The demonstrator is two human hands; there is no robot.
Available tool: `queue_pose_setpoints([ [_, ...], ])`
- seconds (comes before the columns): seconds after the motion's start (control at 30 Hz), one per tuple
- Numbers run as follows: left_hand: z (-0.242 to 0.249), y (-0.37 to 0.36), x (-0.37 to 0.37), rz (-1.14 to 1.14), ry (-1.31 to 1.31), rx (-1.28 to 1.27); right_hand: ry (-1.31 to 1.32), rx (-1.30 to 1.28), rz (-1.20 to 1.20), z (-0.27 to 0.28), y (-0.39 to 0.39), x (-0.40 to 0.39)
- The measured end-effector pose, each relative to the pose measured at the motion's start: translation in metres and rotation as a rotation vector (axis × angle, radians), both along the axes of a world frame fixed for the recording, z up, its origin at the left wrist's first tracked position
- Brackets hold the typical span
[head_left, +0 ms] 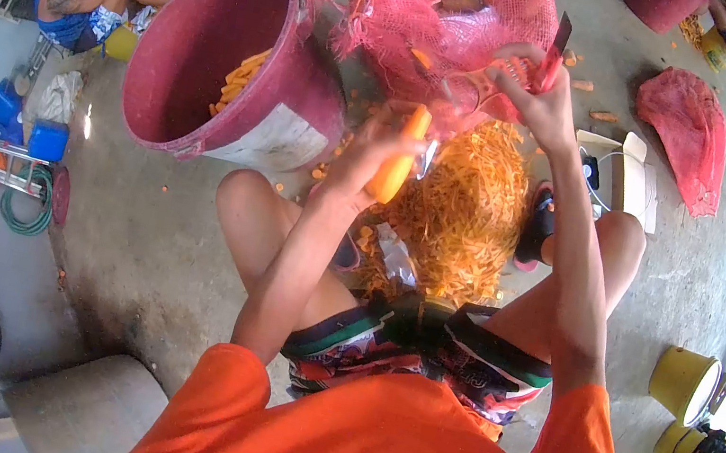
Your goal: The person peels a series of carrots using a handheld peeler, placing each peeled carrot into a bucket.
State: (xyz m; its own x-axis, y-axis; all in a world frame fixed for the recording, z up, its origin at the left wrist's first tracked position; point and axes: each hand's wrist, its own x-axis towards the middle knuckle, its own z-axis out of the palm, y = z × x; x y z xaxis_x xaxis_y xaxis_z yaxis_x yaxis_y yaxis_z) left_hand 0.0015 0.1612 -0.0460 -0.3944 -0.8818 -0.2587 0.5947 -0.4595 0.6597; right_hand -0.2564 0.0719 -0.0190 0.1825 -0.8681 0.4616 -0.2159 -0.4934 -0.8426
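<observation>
My left hand (361,159) is closed around a peeled orange carrot (399,161), held above the floor between my knees. In my right hand (544,108), farther forward and to the right, is a knife (560,41) with a red handle and a dark blade pointing up. A red mesh sack (398,16) lies open just beyond both hands, with carrots showing through its opening. Below the hands spreads a large heap of orange carrot peelings (471,211). A whitish scrap (396,256) lies on the near part of the heap.
At the left stands a big red tub (178,114) with peeled carrots (241,81) inside. Another red mesh sack (685,136) and an opened cardboard box (635,181) lie to the right. Yellow buckets (680,383) stand farther right. Another person (82,12) sits at the far left.
</observation>
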Motion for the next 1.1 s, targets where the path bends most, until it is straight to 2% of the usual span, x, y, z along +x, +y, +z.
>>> queue_pose_setpoints([
  [0.07, 0.006, 0.003, -0.010, 0.061, -0.454, -0.336, -0.071, 0.062, 0.216, 0.012, 0.016, 0.011],
  [0.1, -0.001, 0.001, -0.010, 0.066, -0.485, -0.363, -0.032, 0.011, 0.259, 0.009, 0.020, 0.020],
  [0.13, -0.009, 0.000, -0.011, 0.060, -0.487, -0.360, -0.036, 0.015, 0.254, 0.008, 0.022, 0.022],
  [0.2, -0.020, 0.001, -0.013, 0.145, -0.858, -0.657, 0.106, 0.094, 0.276, 0.008, 0.027, 0.025],
  [0.23, -0.013, 0.005, -0.011, 0.113, -0.991, -0.699, 0.016, 0.050, 0.235, -0.003, 0.016, 0.025],
  [0.27, -0.009, 0.008, -0.013, 0.109, -0.988, -0.699, 0.017, 0.052, 0.231, -0.009, 0.004, 0.014],
  [0.33, -0.004, 0.008, -0.016, 0.027, -0.831, -0.536, 0.213, -0.077, -0.033, -0.008, -0.012, -0.005],
  [0.37, -0.006, 0.003, -0.015, 0.029, -0.834, -0.542, 0.168, -0.062, -0.020, -0.006, -0.012, -0.011],
  [0.43, -0.023, -0.008, -0.015, -0.037, -0.360, -0.038, 0.235, -0.037, -0.028, 0.000, -0.006, -0.013],
  [0.47, -0.031, -0.008, -0.016, -0.028, -0.356, -0.038, 0.306, -0.012, -0.031, 0.003, -0.003, -0.013],
  [0.53, -0.045, -0.007, -0.021, 0.026, -0.316, 0.127, 0.353, -0.076, -0.016, 0.006, 0.004, -0.010],
  [0.57, -0.055, -0.009, -0.025, 0.071, -0.294, 0.051, 0.384, -0.097, 0.014, 0.004, 0.006, -0.009],
  [0.63, -0.043, -0.013, -0.019, 0.129, -0.210, 0.033, 0.418, -0.156, 0.030, 0.000, 0.005, -0.011],
  [0.67, -0.034, -0.015, -0.013, 0.189, -0.122, 0.020, 0.420, -0.152, 0.019, -0.001, 0.007, -0.015],
  [0.7, -0.028, -0.022, 0.000, 0.203, -0.139, 0.065, 0.441, -0.099, -0.004, 0.001, 0.010, -0.017],
  [0.73, -0.021, -0.025, 0.008, 0.203, 0.045, 0.052, 0.461, -0.049, -0.020, 0.002, 0.012, -0.018],
  [0.8, 0.004, -0.022, 0.016, -0.008, 0.075, -0.132, 0.502, -0.037, -0.004, 0.006, 0.017, -0.015],
  [0.87, 0.011, -0.022, 0.013, -0.024, 0.022, -0.177, 0.540, -0.029, 0.018, 0.005, 0.022, -0.006],
  [0.93, 0.016, -0.021, 0.005, -0.048, -0.025, -0.217, 0.543, -0.156, 0.103, 0.001, 0.026, 0.004],
  [1.1, 0.003, -0.017, -0.011, -0.023, -0.181, -0.240, 0.523, -0.091, 0.160, -0.002, 0.035, 0.023],
])
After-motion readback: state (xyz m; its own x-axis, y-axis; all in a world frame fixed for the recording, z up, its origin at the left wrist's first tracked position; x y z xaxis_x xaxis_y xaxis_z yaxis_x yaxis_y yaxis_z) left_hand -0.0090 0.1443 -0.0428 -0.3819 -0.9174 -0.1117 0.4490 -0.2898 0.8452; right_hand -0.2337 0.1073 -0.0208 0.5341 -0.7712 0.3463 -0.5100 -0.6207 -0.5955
